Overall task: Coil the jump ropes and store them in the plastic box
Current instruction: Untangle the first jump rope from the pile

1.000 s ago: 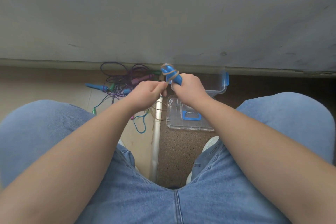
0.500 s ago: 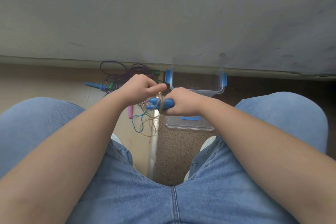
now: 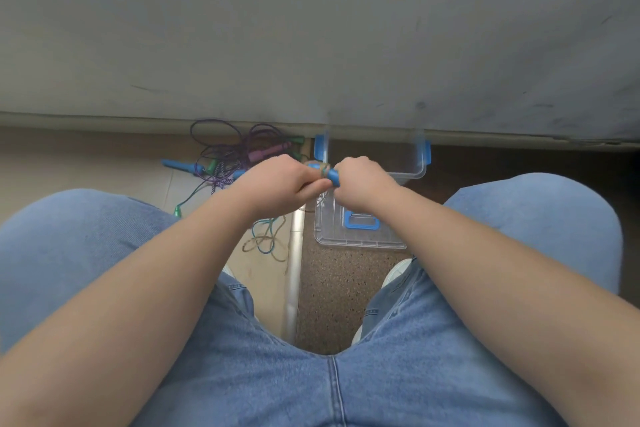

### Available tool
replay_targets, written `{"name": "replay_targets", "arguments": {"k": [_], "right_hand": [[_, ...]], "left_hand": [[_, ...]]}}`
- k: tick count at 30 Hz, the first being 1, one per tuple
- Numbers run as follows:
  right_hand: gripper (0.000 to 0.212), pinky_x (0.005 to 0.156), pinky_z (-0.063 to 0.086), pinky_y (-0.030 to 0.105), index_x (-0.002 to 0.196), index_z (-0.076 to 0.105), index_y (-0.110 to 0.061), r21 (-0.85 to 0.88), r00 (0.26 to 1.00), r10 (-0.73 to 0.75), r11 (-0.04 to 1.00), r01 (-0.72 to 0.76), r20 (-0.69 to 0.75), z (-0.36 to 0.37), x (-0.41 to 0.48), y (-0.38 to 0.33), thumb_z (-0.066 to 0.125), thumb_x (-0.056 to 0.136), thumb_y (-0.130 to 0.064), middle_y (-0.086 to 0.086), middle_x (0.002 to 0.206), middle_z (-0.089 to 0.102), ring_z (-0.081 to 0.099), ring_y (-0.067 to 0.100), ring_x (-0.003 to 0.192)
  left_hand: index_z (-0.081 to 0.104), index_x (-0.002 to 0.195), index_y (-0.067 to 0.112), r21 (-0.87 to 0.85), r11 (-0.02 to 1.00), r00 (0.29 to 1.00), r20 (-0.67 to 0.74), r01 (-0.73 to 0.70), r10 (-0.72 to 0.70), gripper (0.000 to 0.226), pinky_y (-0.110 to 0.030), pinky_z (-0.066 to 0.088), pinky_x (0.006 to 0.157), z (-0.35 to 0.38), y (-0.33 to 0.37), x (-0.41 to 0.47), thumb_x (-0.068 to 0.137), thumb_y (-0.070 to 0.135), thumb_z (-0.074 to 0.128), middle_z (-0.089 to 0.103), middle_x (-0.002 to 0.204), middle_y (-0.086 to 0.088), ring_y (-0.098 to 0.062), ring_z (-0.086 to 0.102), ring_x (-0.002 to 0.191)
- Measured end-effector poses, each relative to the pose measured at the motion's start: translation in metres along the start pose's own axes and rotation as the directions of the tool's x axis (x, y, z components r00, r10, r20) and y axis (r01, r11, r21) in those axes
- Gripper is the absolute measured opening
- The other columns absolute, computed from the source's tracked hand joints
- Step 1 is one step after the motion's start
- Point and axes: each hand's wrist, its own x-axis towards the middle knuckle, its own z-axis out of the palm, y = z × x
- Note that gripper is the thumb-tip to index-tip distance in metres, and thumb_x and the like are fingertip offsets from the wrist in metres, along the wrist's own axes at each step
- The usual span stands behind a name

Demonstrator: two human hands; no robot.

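Handle [image 3: 331, 176], one, blue, clamped in right hand [image 3: 363, 184]; left hand [image 3: 277, 184] pinches its cord [image 3: 323, 168]; one plastic box [image 3: 415, 170], one lid [image 3: 332, 234].

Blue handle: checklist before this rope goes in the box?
1. Right hand grips blue handle: ok.
2. Left hand holds the rope at the wrap: ok.
3. Rope fully wound: not ok; loose loops lie on the floor.
4. Plastic box open: ok; lid lies on the floor in front of it.
5. Rope end secured: cannot tell, hands hide it.
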Motion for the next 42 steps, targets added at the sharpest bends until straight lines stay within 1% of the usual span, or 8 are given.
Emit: {"name": "replay_targets", "arguments": {"k": [4,8,13,19,25,31,36,42], "right_hand": [[0.01,0.055,0.039,0.027,0.083,0.056,-0.015,-0.106,0.94,-0.302,0.941,0.32,0.156,0.008,-0.016,-0.018,0.056,0.093,-0.019,0.002,0.077,0.057,0.054,0.022,0.071],[0.023,0.049,0.034,0.018,0.067,0.056,-0.02,0.169,0.898,-0.424,0.9,0.403,0.117,-0.008,-0.024,-0.018,0.069,0.086,-0.023,-0.005,0.062,0.054,0.047,0.006,0.054],[0.033,0.051,0.034,0.028,0.056,0.053,-0.018,0.516,0.967,-0.17,0.821,0.246,-0.19,-0.018,-0.016,-0.012,0.075,0.08,-0.025,-0.002,0.054,0.047,0.038,0.009,0.049],[0.026,0.066,0.04,0.031,0.065,0.047,-0.019,0.382,0.961,0.187,0.919,-0.098,-0.204,-0.024,0.002,0.011,0.065,0.082,-0.027,0.011,0.082,0.061,0.058,0.035,0.082],[0.013,0.062,0.042,0.031,0.077,0.051,-0.017,-0.136,0.985,-0.165,0.976,0.171,0.049,-0.002,-0.01,-0.007,0.058,0.087,-0.021,0.007,0.089,0.065,0.056,0.027,0.075],[0.031,0.05,0.033,0.024,0.061,0.047,-0.025,0.145,0.894,-0.441,0.892,0.427,0.079,-0.019,-0.026,-0.019,0.069,0.082,-0.021,-0.006,0.06,0.051,0.046,0.011,0.055],[0.033,0.053,0.035,0.03,0.056,0.05,-0.02,0.539,0.96,-0.13,0.805,0.247,-0.247,-0.027,-0.016,-0.014,0.073,0.08,-0.022,-0.002,0.055,0.049,0.039,0.015,0.056],[0.015,0.065,0.046,0.032,0.079,0.065,-0.01,0.446,0.947,0.264,0.881,-0.16,-0.182,-0.02,0.005,0.008,0.063,0.077,-0.025,0.013,0.084,0.069,0.061,0.035,0.081]], "left_hand": [[0.041,0.055,0.023,0.094,0.995,0.999,0.017,-0.039,0.038,0.054,-0.035,0.036,0.052,-0.005,-0.01,0.002,0.101,0.052,0.035,0.043,0.049,0.003,-0.012,0.04,0.048],[0.041,0.052,0.01,-0.221,0.954,0.98,0.038,0.2,-0.196,0.061,-0.034,0.03,0.052,-0.007,-0.019,0.001,0.1,0.046,0.047,0.034,0.046,0.001,-0.015,0.028,0.044],[0.052,0.055,0.015,-0.362,0.834,0.897,0.014,0.417,-0.442,0.052,-0.031,0.031,0.052,-0.004,-0.026,-0.002,0.101,0.038,0.046,0.046,0.051,0.002,-0.019,0.039,0.053],[0.052,0.068,0.016,-0.132,0.984,0.991,-0.044,0.117,-0.124,0.043,-0.033,0.03,0.05,-0.002,0.001,-0.001,0.102,0.04,0.044,0.048,0.053,0.005,-0.007,0.043,0.051],[0.055,0.059,0.017,0.086,0.996,0.982,-0.186,-0.016,0.032,0.058,-0.032,0.037,0.049,-0.003,-0.017,0.003,0.089,0.066,0.044,0.048,0.053,0.003,-0.02,0.047,0.052],[0.036,0.049,0.013,-0.233,0.932,0.924,-0.204,0.276,-0.324,0.064,-0.036,0.033,0.05,0.0,-0.029,0.001,0.087,0.063,0.046,0.031,0.043,0.001,-0.015,0.028,0.045],[0.053,0.064,0.01,-0.27,0.847,0.858,-0.119,0.457,-0.5,0.046,-0.033,0.031,0.055,0.007,-0.026,0.005,0.095,0.039,0.037,0.058,0.061,-0.006,-0.022,0.043,0.059],[0.052,0.07,0.017,-0.214,0.959,0.981,-0.014,0.184,-0.192,0.043,-0.035,0.038,0.058,0.006,-0.003,-0.002,0.103,0.041,0.04,0.053,0.058,0.003,-0.016,0.05,0.058]]}}
